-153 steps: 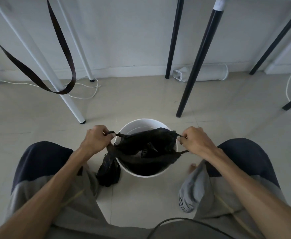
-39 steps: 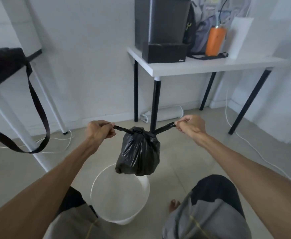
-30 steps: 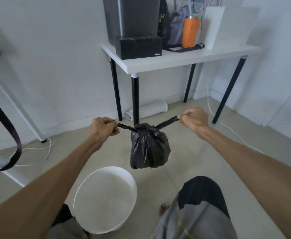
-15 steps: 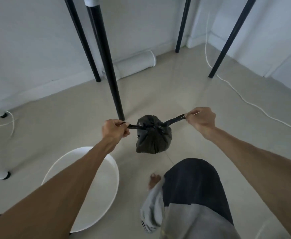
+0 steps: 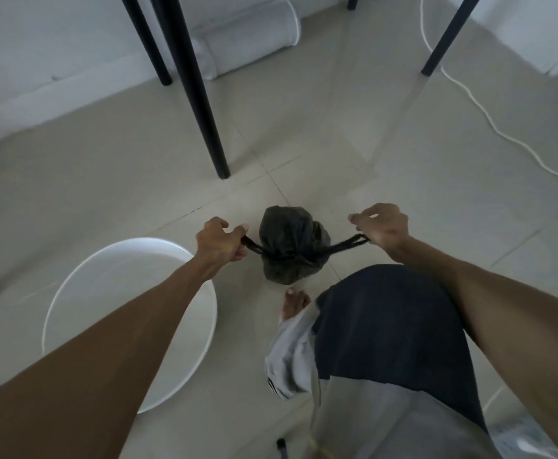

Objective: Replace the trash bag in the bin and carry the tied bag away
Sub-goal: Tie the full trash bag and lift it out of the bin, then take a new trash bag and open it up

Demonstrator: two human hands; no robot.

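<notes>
A small black trash bag, knotted at its top, sits low at the tiled floor just ahead of my bare foot. My left hand pinches the bag's left handle strand. My right hand holds the right strand, its fingers loosening. The white round bin stands to the left of the bag, with no liner visible inside, and my left forearm crosses over it.
Black table legs stand just beyond the bag, with another leg at the back right. A white cylinder lies along the wall. A white cable snakes over the floor on the right.
The tied bag has come down from hanging in the air to floor level, to the right of the bin. My head has tilted further down, and both hands have lowered with the strands.
</notes>
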